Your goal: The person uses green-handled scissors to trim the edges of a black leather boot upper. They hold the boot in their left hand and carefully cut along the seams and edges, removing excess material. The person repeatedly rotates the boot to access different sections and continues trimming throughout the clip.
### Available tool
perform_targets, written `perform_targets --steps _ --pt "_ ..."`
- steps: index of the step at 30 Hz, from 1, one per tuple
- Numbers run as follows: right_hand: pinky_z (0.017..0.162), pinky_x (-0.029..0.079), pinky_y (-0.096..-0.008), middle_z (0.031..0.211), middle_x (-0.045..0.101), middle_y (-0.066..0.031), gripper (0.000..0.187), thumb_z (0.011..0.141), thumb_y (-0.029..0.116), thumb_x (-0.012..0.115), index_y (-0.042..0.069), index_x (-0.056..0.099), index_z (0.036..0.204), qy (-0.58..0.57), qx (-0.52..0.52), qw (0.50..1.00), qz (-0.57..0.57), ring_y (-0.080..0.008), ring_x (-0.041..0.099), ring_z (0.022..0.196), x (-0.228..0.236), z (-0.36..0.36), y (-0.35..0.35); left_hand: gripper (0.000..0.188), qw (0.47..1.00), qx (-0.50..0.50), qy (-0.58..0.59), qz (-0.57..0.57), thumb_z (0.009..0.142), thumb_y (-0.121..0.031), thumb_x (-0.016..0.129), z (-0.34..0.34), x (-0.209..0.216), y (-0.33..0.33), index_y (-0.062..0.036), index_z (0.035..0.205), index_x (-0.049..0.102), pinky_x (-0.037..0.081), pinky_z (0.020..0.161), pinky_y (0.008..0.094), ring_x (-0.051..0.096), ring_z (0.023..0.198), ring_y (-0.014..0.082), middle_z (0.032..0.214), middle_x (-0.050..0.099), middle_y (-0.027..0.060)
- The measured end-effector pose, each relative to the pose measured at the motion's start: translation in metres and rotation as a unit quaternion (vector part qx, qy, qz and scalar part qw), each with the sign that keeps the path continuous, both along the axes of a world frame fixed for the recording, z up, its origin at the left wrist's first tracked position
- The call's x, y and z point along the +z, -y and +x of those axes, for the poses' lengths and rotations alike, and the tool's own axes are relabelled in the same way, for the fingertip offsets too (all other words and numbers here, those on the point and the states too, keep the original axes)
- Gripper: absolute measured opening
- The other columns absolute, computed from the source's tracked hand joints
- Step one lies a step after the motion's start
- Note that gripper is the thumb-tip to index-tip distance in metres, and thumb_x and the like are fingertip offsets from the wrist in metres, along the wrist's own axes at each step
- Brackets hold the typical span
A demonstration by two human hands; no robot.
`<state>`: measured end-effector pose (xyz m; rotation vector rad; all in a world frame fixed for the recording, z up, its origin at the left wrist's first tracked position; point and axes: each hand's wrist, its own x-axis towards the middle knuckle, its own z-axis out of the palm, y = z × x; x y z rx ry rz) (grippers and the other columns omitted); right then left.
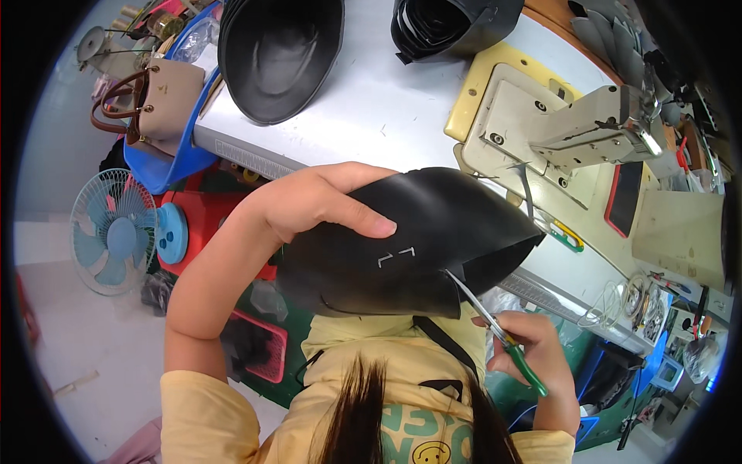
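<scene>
My left hand (325,205) grips a black leather-like shaped piece (402,232), thumb spread on its face and fingers hidden behind the far edge. Two small pale angled marks show on the piece. Its right end narrows to a point, where a fold opens. In my right hand (529,340) is a pair of green-handled scissors (483,309). The silver blades reach up and left, their tips against the piece beside the fold. Whether the tips cut into it cannot be made out. The piece is held in front of my body, off the table.
On the white table (371,116) lie a black bowl-shaped piece (278,58) and stacked black pieces (440,31). A sewing machine (587,127) stands at right, with a green-and-yellow cutter (566,236) beside its base. At left are a handbag (171,97), a blue bin (166,166) and a fan (116,232).
</scene>
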<state>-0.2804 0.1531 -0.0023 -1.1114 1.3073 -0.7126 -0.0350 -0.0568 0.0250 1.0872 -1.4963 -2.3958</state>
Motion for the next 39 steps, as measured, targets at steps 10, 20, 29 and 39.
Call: perform_targets --steps 10,20,29,39 --pt "0.056 0.038 -0.0281 0.066 0.051 -0.0073 0.055 0.058 0.029 0.081 0.002 0.061 0.101 -0.053 0.057 0.997 0.015 -0.0197 0.046 0.058 0.012 -0.004 0.004 0.051 0.989 -0.138 -0.013 0.041 0.072 -0.003 0.066 -0.009 -0.008 0.011 0.0057 0.119 0.048 0.042 0.087 0.0260 0.055 0.096 0.0138 0.107 0.059 0.0087" --pt "0.055 0.037 -0.0273 0.063 0.048 -0.0056 0.055 0.060 0.025 0.080 0.003 0.060 0.107 -0.108 0.136 0.985 -0.011 -0.0180 0.045 0.058 0.017 -0.002 0.008 0.047 0.938 -0.332 -0.057 -0.076 0.079 -0.005 0.061 -0.021 -0.022 0.017 0.0068 0.121 0.045 0.042 0.085 0.0251 0.052 0.096 0.0110 0.108 0.058 0.0070" --pt "0.056 0.039 -0.0235 0.068 0.056 -0.0031 0.058 0.063 0.027 0.080 -0.001 0.059 0.108 0.128 0.055 0.972 0.189 -0.0081 0.046 0.064 0.009 -0.004 0.001 0.042 0.936 -0.342 -0.076 -0.033 0.079 -0.007 0.061 -0.031 -0.016 0.025 0.0071 0.117 0.048 0.041 0.086 0.0259 0.050 0.095 0.0104 0.105 0.058 0.0066" --pt "0.049 0.036 -0.0272 0.060 0.042 -0.0056 0.053 0.060 0.027 0.080 0.006 0.061 0.105 -0.188 0.099 0.977 0.023 -0.0162 0.041 0.052 0.030 0.013 0.001 0.040 0.899 -0.430 -0.054 -0.066 0.075 -0.006 0.062 -0.047 -0.031 0.026 0.0050 0.112 0.052 0.040 0.085 0.0270 0.052 0.093 0.0137 0.104 0.060 0.0085"
